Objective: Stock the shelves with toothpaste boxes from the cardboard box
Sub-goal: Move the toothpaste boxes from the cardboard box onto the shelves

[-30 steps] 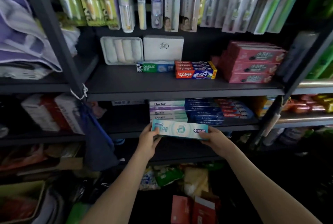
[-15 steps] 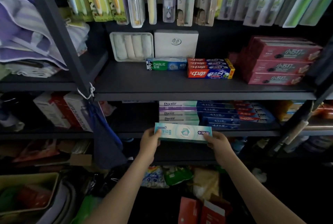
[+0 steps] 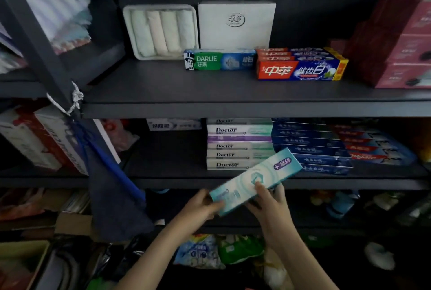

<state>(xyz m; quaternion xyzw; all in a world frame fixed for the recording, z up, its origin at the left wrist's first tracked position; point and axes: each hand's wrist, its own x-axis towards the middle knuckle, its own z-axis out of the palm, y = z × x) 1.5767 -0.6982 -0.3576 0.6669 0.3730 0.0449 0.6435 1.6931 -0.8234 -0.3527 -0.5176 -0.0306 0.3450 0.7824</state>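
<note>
Two hands grip tilted toothpaste box.

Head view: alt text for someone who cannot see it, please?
A left hand and right hand hold a teal toothpaste box, tilted, before a shelf stacked with Doctor boxes. The shelf above carries a Darlie box and rolled towels.

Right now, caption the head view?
Left hand and right hand hold a tilted teal toothpaste box before the Doctor boxes.
</note>
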